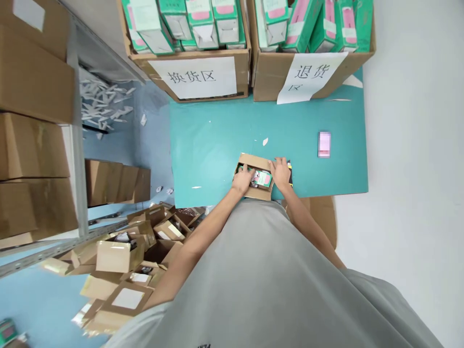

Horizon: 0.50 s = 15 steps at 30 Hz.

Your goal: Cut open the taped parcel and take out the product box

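A small opened cardboard box (258, 194) lies at the near edge of the teal table, its flaps folded out. Inside it shows a green, white and pink carton (265, 179). My left hand (243, 180) reaches into the left part of the box with bent fingers. Their tips dip beside the carton's left end, so what they hold is hidden. At the box's right side, my right hand (281, 173) grips the edge with its thumb side, the other fingers bent over. Partly covered by this hand is a black and yellow item (290, 175), too small to name.
Two large cartons, one left (239, 79) and one right (266, 79), stand at the table's (217, 130) back, full of green boxes. A phone-like object (324, 145) lies at right. Opened cardboard boxes (113, 256) pile up on the floor at left, beside a shelf rack (80, 145).
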Tool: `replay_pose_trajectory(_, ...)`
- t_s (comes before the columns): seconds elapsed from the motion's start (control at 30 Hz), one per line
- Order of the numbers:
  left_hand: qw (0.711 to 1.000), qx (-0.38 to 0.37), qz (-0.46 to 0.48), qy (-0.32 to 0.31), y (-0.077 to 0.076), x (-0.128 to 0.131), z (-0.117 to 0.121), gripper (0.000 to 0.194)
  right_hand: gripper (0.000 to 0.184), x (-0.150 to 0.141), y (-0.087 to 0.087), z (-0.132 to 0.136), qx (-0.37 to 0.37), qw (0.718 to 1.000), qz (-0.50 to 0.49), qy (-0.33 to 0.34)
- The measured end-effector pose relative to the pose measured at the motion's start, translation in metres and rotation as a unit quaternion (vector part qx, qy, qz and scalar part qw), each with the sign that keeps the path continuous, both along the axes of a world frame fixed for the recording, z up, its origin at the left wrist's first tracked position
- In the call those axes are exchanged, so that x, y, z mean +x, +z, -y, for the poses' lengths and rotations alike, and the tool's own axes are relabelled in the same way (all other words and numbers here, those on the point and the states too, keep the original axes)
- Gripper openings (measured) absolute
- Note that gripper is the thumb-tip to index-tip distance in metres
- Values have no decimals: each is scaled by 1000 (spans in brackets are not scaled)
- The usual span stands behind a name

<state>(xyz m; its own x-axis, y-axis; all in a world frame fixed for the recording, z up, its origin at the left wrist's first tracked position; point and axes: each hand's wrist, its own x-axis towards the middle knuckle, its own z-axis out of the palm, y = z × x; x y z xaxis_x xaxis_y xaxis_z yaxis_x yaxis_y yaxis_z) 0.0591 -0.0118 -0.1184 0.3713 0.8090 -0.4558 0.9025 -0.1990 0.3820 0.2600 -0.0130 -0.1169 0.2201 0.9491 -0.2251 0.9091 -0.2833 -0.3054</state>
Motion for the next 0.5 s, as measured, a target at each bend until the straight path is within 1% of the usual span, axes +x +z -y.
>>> replay_pose_trajectory(0.07,1000,3,28,-13,-3,-10,2,43,45,-5,8,12,56,998,-11,19)
replay_pose_trajectory(0.1,999,4,41,-15,-5,-15,3,42,44,-10,11,18,70,997,-24,35)
replay_pose_trajectory(0.13,998,3,55,-11,-6,-18,4,42,42,-16,13,24,68,995,-44,57)
replay_pose_trajectory(0.2,996,0,94,13,-8,-24,6,42,41,-31,15,34,17,990,-97,103)
replay_pose_trajectory(0.23,992,-2,121,32,-7,-25,6,43,45,-39,15,37,-19,985,-124,121)
replay_pose_trajectory(0.27,986,-5,155,52,-5,-27,6,44,53,-47,14,39,-51,978,-150,133)
replay_pose_trajectory(0.3,978,-4,193,74,-2,-29,6,46,62,-54,14,40,-71,973,-173,137)
replay_pose_trajectory(0.33,968,1,230,97,2,-31,6,47,68,-60,15,39,-76,969,-195,133)
replay_pose_trajectory(0.37,957,12,263,123,8,-35,6,48,70,-67,17,37,-66,966,-217,127)
replay_pose_trajectory(0.43,932,48,313,178,22,-48,5,47,68,-80,23,30,-18,959,-259,116)
replay_pose_trajectory(0.5,907,87,344,229,35,-67,2,43,66,-99,32,18,25,948,-294,120)
